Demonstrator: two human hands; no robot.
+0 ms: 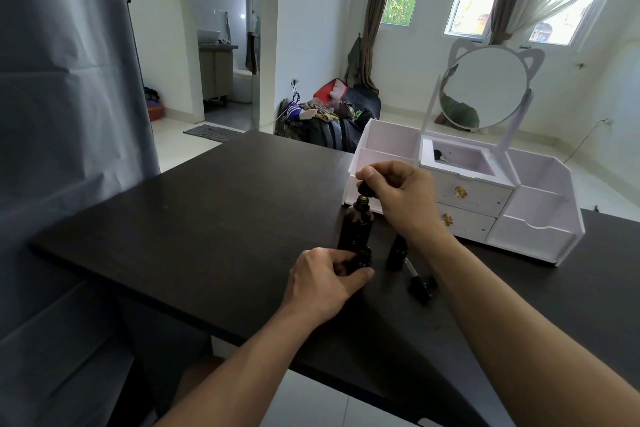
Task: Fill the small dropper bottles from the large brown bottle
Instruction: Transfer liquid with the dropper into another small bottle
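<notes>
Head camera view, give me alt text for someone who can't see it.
The right hand lifts a black cap just above the open large bottle on a dark table, while the left hand holds a small bottle. Another small bottle, a dropper and a white organiser are nearby.

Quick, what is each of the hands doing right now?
Left hand: grips a small dark dropper bottle on the table.
Right hand: pinches a black cap above the large brown bottle.

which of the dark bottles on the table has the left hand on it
The small dropper bottle directly in front of the large brown bottle. The left hand grips it; the other small bottle stands untouched further right.
</notes>
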